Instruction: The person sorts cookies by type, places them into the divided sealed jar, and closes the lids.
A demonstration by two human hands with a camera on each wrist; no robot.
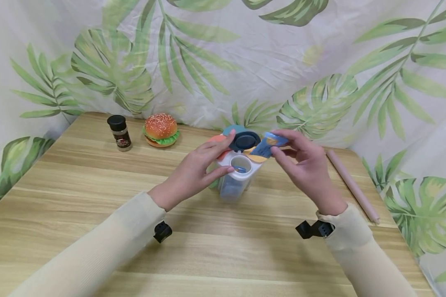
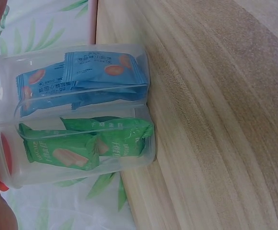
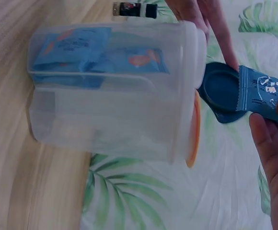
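A clear container point(image 3: 115, 110) with several compartments stands upright on the table. Its dark blue flap lid point(image 1: 245, 141) is raised above a round opening. Blue snack packets point(image 2: 105, 69) fill one compartment and green snack packets point(image 2: 76, 148) lie in the one beside it. My left hand point(image 1: 197, 171) lies at the container's top, fingers fairly straight beside the raised lid and thumb at the opening's rim. Between thumb and fingers, my right hand point(image 1: 304, 165) pinches a blue snack packet point(image 1: 269, 144) above the orange lid point(image 1: 258, 155), right of the opening.
At the back left stand a black-capped spice jar point(image 1: 120, 133) and a toy hamburger point(image 1: 161, 130). A pinkish rod point(image 1: 352, 185) lies along the table's right side. Behind the wooden table point(image 1: 208, 247) hangs a leaf-patterned cloth point(image 1: 267, 66).
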